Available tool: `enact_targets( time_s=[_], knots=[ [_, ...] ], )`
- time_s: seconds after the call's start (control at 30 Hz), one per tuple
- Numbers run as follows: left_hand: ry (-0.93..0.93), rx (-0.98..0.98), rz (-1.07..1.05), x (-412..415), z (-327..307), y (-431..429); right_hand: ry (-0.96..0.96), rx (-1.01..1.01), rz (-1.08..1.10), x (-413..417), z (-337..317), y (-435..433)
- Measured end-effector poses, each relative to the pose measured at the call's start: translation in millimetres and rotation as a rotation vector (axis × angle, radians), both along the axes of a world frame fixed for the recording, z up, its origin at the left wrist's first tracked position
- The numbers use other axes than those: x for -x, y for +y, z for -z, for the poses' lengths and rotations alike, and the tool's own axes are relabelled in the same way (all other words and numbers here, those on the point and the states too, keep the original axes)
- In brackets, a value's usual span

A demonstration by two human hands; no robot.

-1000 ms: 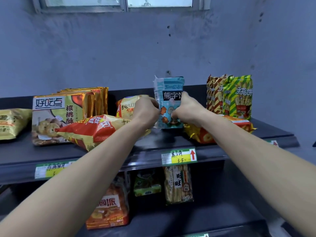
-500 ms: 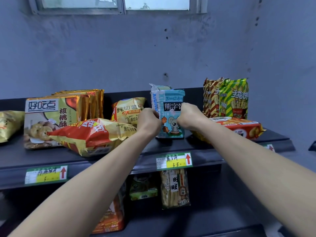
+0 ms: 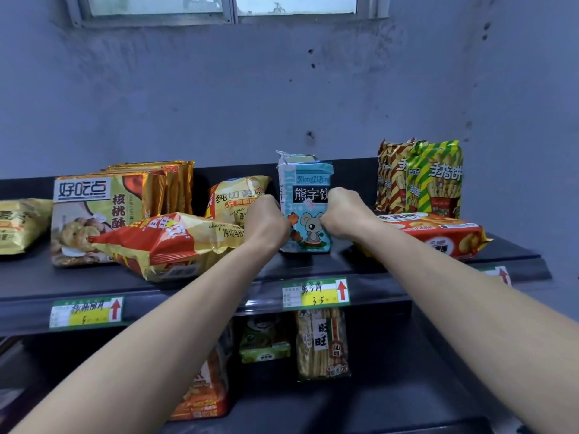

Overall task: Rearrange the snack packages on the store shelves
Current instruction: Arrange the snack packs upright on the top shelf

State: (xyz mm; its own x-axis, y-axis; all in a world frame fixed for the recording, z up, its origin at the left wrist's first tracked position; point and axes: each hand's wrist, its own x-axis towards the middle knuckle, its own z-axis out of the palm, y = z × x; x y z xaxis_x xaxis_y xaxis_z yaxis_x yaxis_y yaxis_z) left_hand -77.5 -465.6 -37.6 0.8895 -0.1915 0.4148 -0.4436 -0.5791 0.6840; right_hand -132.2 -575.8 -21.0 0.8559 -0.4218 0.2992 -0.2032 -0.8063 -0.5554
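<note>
Top shelf (image 3: 313,270): the bear biscuit packet (image 3: 305,208) stands upright near mid-shelf, with the left hand (image 3: 266,219) gripping its left edge and the right hand (image 3: 344,214) its right edge. Just left of it stands an upright chip bag (image 3: 232,195). Further left and nearer the front is a lying chip bag (image 3: 169,242), then a row of walnut biscuit packs (image 3: 100,211). To its right lies a flat packet (image 3: 438,234), with finger biscuit packs (image 3: 432,180) standing behind. Directly below it is a price tag (image 3: 315,292) on the shelf lip, with a rice cracker pack (image 3: 322,343) beneath.

Dim, cool bluish cast. Daylight comes from the window (image 3: 297,4) at 12 o'clock, blown out. Lower shelf (image 3: 391,402) at 6 o'clock is heavily shadowed. Mild glare on foil bags (image 3: 169,242). Wide-angle bending at the edges; forearms (image 3: 156,355) soft.
</note>
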Motion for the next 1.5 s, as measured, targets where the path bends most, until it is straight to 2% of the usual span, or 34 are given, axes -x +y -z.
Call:
enact_targets(
  time_s=[0.13,0.27,0.37,0.47,0.67,0.77,0.87,1.1,1.5],
  knots=[
    [-0.113,0.003,-0.038,8.6,-2.2,4.1,-0.091,0.09,0.042,8.2,-4.1,-2.8],
    [-0.183,0.022,0.058,25.3,-5.1,1.4,-0.159,0.172,0.08,23.1,-11.1,-18.1],
    [-0.119,0.087,0.215,41.0,-6.3,-12.1,-0.185,0.191,0.147,39.9,-20.6,-42.2],
    [-0.024,0.034,0.325,56.1,-8.9,-31.3,-0.13,0.182,0.238,57.2,-25.3,-69.1],
    [0.212,-0.101,0.35,63.1,-8.5,-54.2,0.079,0.158,0.411,89.7,-16.2,-103.0],
    [0.302,-0.081,0.347,64.9,-8.8,-58.0,0.179,0.049,0.414,99.0,-10.1,-111.7],
    [0.36,-0.086,0.333,70.5,-10.8,-60.9,0.196,-0.101,0.359,102.4,-6.6,-114.9],
    [0.427,-0.029,0.311,80.0,-13.2,-72.0,0.052,-0.211,0.332,103.4,0.4,-119.3],
    [0.272,0.124,0.31,100.2,-6.5,-74.4,-0.147,-0.318,0.285,125.7,8.6,-121.3]
  ],
)
